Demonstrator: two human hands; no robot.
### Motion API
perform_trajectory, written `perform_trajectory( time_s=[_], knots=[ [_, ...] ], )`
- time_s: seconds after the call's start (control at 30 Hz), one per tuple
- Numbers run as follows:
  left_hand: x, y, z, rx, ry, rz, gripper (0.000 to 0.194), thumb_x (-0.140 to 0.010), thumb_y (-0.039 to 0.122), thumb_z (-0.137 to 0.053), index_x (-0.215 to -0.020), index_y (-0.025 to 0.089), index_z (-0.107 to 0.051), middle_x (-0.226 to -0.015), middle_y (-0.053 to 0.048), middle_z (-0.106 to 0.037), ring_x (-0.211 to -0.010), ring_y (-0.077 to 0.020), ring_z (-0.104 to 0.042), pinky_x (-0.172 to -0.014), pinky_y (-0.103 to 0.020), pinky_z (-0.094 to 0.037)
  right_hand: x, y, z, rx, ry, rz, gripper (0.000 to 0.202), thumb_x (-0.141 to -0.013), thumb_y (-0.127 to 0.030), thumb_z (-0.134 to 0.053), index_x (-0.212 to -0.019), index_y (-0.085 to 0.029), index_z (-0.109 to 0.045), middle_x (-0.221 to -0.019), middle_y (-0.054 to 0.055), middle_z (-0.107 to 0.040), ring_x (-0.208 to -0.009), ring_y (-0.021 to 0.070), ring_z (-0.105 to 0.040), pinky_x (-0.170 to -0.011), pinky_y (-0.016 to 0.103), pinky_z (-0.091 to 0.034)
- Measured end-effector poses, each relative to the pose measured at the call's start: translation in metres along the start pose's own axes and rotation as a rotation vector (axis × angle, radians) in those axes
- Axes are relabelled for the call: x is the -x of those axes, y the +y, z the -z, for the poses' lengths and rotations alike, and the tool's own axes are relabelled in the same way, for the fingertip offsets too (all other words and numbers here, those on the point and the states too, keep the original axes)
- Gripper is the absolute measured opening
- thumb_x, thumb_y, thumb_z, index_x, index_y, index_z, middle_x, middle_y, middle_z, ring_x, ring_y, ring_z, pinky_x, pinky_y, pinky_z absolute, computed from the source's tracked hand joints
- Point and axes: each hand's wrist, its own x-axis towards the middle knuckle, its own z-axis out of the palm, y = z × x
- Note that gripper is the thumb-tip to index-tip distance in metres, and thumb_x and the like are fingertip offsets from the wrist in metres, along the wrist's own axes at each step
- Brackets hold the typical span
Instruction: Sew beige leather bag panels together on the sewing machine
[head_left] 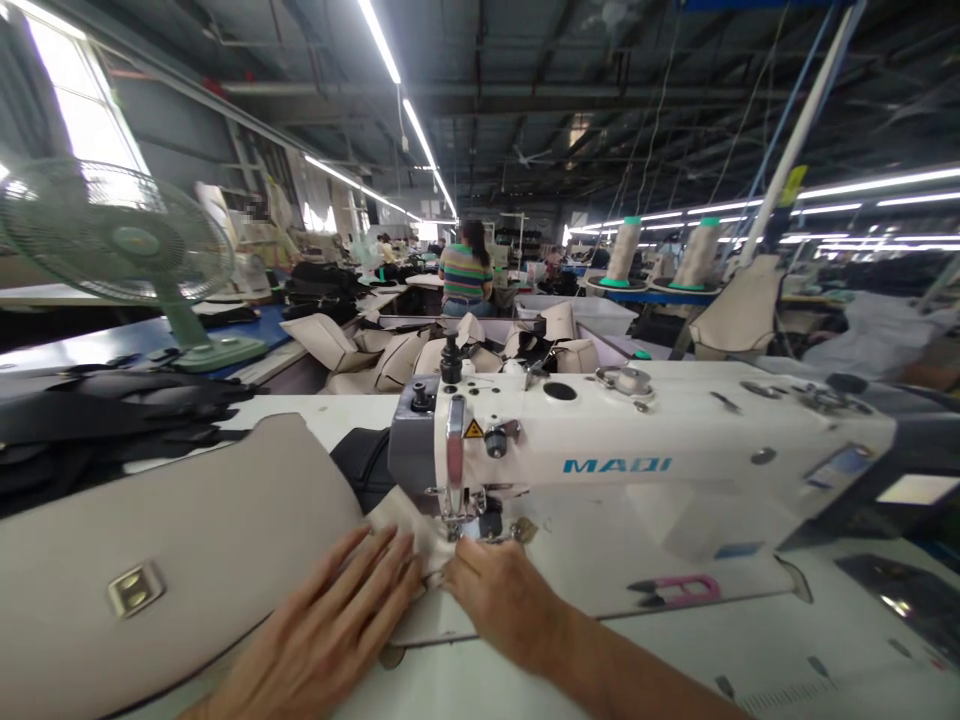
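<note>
My left hand (341,600) lies flat, fingers stretched out, on a beige bag piece (401,515) at the sewing machine's needle area. Close by on the right, my right hand (506,600) has its fingers pinched on the edge of that piece, just in front of the presser foot. The white sewing machine (600,430) stands over the work. A large beige bag flap (225,520) with a metal clasp (135,590) spreads out left of my left hand. Behind it a black bag part (364,465) sits against the machine head.
Pink-handled thread snips (675,590) lie on the machine bed at right. Black pieces (112,420) are heaped at left near a green fan (135,240). Beyond the machine are beige bag pieces (390,360), thread cones (622,255) and a person in a striped shirt (465,275).
</note>
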Motion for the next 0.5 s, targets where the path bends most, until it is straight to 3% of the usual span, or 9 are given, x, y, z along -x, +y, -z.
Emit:
perform_trajectory(
  time_s=[0.13,0.27,0.37,0.5],
  knots=[
    [0.011,-0.002,-0.006,-0.031,0.154,0.008,0.040,-0.096,0.021,-0.035,-0.135,0.021,-0.047,-0.141,-0.003,-0.048,-0.134,-0.0238,-0.035,-0.116,-0.042,-0.016,-0.002,-0.002,-0.004,-0.059,0.008,-0.057,0.013,-0.095,-0.012,-0.051,-0.084,-0.018,-0.056,-0.082,0.000,-0.059,-0.074,0.0151,-0.057,-0.058,0.029,-0.041],
    [0.001,-0.026,-0.014,-0.026,0.221,-0.168,0.036,-0.095,0.017,-0.040,-0.128,0.019,-0.054,-0.122,-0.002,-0.063,-0.116,-0.0183,-0.053,-0.114,-0.038,-0.022,-0.003,-0.004,-0.009,-0.055,0.017,-0.108,0.016,-0.096,-0.017,-0.051,-0.081,-0.017,-0.057,-0.079,-0.001,-0.059,-0.074,0.0148,-0.058,-0.057,0.028,-0.040],
    [-0.006,-0.035,-0.016,-0.003,0.202,-0.318,0.033,-0.092,0.010,-0.044,-0.121,0.016,-0.059,-0.107,-0.001,-0.069,-0.099,-0.0159,-0.059,-0.103,-0.033,-0.035,0.000,-0.005,-0.010,-0.041,0.024,-0.087,0.017,-0.096,-0.016,-0.051,-0.080,-0.018,-0.056,-0.077,0.000,-0.058,-0.074,0.0150,-0.057,-0.057,0.026,-0.040],
    [-0.004,-0.014,-0.013,0.036,0.104,-0.343,0.026,-0.093,0.018,-0.047,-0.116,0.015,-0.060,-0.109,-0.003,-0.069,-0.094,-0.0158,-0.060,-0.087,-0.029,-0.043,0.006,-0.005,-0.006,-0.013,0.040,-0.013,0.024,-0.098,-0.015,-0.043,-0.077,-0.018,-0.054,-0.074,0.000,-0.056,-0.064,0.0138,-0.054,-0.051,0.025,-0.035]
  ],
)
